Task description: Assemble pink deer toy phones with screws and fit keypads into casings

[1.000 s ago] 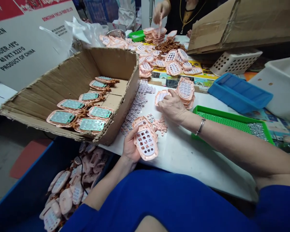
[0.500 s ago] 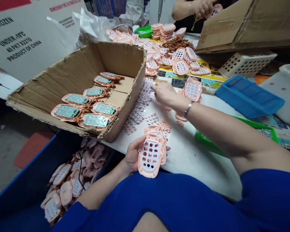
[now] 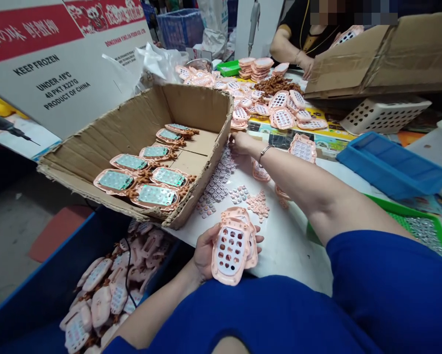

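My left hand (image 3: 205,253) is closed round a small stack of pink plastic casings (image 3: 231,251), held just above my lap. The front casing has a white panel with rows of holes. My right hand (image 3: 241,143) reaches forward to the far end of the rows of small printed key pieces (image 3: 217,184), beside the box's right corner. Its fingers are bent and pinched together; whatever lies between them is too small to make out. Small pink pieces (image 3: 258,205) lie in a pile nearer me. Pink casings (image 3: 302,147) rest beyond my right forearm.
A cardboard box (image 3: 198,189) on the left holds several casings with green circuit boards. Below it, a blue bin (image 3: 32,300) contains pink casings. To the right are a blue tray (image 3: 394,167) and a green tray (image 3: 394,209) of screws. Across the table sits another person (image 3: 289,46).
The view has tilted up and shifted left. My right hand has reached slightly farther toward the box corner. My left hand still holds the casings. The other person's hand has lowered toward the table.
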Motion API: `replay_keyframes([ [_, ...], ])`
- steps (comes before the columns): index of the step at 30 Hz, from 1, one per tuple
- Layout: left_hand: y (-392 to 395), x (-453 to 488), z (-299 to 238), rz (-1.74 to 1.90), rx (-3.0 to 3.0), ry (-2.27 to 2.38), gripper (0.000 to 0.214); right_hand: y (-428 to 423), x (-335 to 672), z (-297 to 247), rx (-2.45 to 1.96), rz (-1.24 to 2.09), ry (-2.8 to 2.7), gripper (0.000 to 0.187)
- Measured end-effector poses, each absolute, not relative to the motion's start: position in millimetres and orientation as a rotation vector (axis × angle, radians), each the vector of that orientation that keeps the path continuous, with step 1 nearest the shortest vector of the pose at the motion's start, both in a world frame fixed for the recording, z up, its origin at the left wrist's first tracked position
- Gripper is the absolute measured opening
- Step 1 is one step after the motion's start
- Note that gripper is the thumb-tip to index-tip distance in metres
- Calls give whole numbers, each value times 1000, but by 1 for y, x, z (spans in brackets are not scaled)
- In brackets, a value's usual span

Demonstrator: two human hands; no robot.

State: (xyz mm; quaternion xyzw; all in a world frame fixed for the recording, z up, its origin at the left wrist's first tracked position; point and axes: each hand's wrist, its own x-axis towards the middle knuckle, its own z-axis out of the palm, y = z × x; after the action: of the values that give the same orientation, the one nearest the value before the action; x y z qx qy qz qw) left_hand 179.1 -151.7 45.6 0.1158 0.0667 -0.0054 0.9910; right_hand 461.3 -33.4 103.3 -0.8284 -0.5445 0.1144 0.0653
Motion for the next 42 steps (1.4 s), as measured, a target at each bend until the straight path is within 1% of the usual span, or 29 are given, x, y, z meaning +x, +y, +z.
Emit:
replay_keyframes([
  [5,-153,187,51,-43,291,135,60,-58,440,116,-2589,500,-1676,28],
  [9,-157,190,57,-23,312,162,60,-71,430,127,-2547,470,-1703,26],
  [12,-160,190,60,-13,307,156,67,-73,432,131,-2534,412,-1700,27],
  [15,-163,188,62,-6,292,133,78,-72,434,128,-2509,457,-1740,26],
  [18,-166,183,60,-43,303,127,82,-70,433,123,-2482,480,-1765,25],
  [22,-170,177,52,-195,301,104,79,-69,432,118,-2492,417,-1720,23],
  [26,-173,178,48,-268,261,53,79,-73,428,123,-2489,289,-1593,16],
  [29,-173,181,48,-291,258,41,81,-80,428,133,-2441,178,-1460,20],
  [31,-172,183,50,-250,270,52,79,-88,430,139,-2381,126,-1373,22],
  [34,-170,187,57,-60,292,109,70,-102,436,143,-2241,154,-1263,22],
  [38,-166,192,69,187,313,236,56,-127,437,138,-1997,369,-1136,26],
  [42,-161,197,72,296,356,337,56,-163,432,133,-1799,571,-1021,24],
])
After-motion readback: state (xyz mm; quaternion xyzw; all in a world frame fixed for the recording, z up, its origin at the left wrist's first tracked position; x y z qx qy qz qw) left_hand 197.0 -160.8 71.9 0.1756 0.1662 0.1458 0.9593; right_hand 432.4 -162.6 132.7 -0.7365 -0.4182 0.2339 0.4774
